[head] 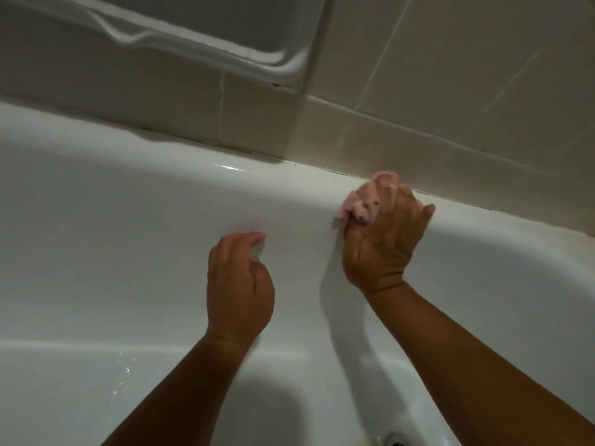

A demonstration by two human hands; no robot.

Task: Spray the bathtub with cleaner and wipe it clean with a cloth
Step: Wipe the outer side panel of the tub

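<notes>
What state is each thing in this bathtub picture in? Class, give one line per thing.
pink cloth: bunched, pressed on the tub's far rim.
right hand: grips the pink cloth.
left hand: holds nothing, fingers loosely curled by the inner wall.
bathtub: white, wet glints on rim and floor.
drain: cut off at the frame's edge; open or plugged cannot be told.

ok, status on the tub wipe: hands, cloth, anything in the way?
Right hand grips pink cloth against bathtub far rim. Left hand empty, loosely curled, by tub wall. Nothing blocking the rim.
</notes>
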